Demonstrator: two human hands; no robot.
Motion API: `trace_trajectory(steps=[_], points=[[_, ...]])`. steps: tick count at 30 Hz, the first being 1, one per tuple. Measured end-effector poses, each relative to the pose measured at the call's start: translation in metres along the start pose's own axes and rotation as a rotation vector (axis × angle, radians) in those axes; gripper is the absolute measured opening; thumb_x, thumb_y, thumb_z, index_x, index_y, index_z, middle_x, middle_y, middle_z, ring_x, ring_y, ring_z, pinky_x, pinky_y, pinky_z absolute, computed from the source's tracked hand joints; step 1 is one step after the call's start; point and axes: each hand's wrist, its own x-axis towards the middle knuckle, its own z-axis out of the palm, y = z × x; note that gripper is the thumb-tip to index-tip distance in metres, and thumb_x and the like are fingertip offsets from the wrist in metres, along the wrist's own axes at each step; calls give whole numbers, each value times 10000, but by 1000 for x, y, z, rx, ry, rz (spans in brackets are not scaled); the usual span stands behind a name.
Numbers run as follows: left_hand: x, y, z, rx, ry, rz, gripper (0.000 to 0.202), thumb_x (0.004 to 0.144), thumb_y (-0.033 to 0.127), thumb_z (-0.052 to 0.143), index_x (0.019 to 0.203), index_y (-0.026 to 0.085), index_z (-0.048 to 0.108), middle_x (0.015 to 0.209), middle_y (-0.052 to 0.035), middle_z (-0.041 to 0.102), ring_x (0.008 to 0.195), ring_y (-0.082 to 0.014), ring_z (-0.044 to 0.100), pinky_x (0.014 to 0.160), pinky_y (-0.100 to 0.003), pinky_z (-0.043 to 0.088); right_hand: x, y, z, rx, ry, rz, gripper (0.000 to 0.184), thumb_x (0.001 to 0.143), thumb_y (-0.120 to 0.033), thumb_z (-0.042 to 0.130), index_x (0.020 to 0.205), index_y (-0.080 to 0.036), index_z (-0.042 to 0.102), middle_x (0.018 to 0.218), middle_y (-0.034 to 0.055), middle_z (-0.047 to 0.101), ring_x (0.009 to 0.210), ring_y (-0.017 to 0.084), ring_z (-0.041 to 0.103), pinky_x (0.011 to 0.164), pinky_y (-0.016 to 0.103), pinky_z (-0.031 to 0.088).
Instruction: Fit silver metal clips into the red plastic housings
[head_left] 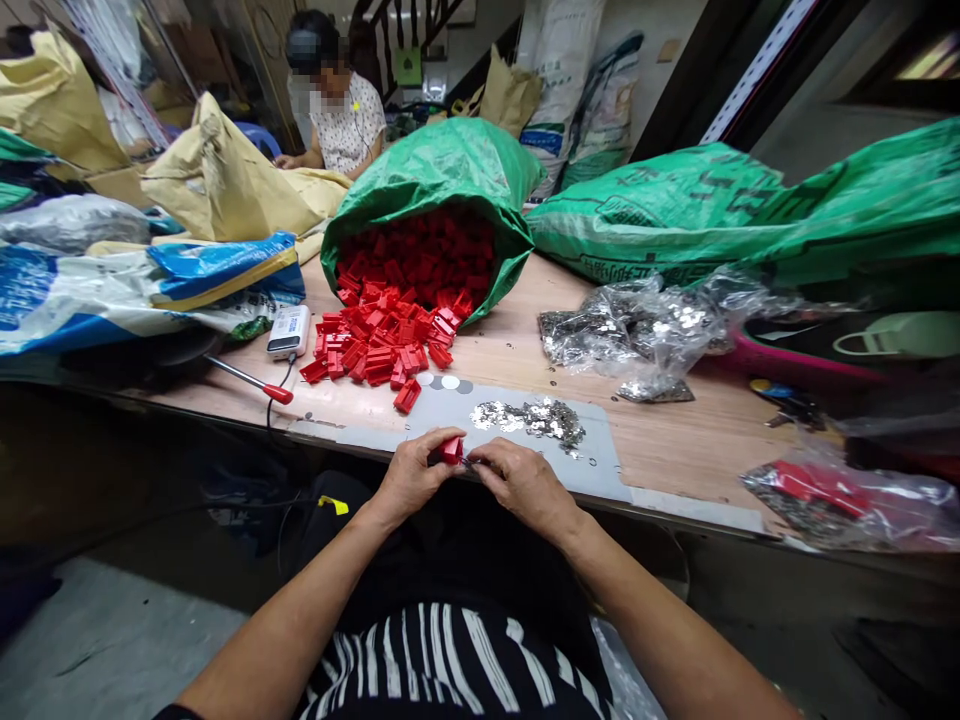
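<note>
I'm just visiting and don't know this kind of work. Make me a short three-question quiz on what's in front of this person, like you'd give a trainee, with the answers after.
1. Multiple choice: what does the person's left hand hold?
A) a green cup
B) a red piece
C) a pair of scissors

2. True or false: loose red pieces spill from the open mouth of a green sack onto the table.

3. Fill in the blank: the pile of small silvery parts lies on a mat coloured ____.

Key: 1. B; 2. True; 3. grey.
</note>
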Motion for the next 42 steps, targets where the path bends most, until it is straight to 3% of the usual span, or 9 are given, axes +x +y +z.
trace_trajectory(steps=[21,32,36,42], points=[[0,-3,0,1,-2,16,360,732,221,717,1086,234,652,1083,-28,696,957,-183,655,880,-286,493,0,4,2,47,-4,-48,185,869,-132,539,986,-201,665,938,45,668,882,163,626,816,278,478],[1,2,1,21,3,21,313,723,184,721,1027,215,652,1010,-18,703,887,-167,647,824,-265,483,4,-13,-3,-92,-68,54,163,897,-174,514,961,-204,661,907,37,652,856,160,620,784,257,461],[1,3,3,49,8,43,284,723,169,715,996,213,650,961,-11,702,861,-161,639,806,-260,471,4,-23,2,-126,-35,158,156,882,-154,518,934,-199,658,893,40,654,844,174,622,764,265,450],[1,7,2,66,-10,30,273,725,164,694,986,212,632,935,-7,681,840,-159,618,792,-266,455,1,-24,4,-63,-25,193,157,887,-180,511,958,-211,648,927,40,646,853,173,612,754,269,441]])
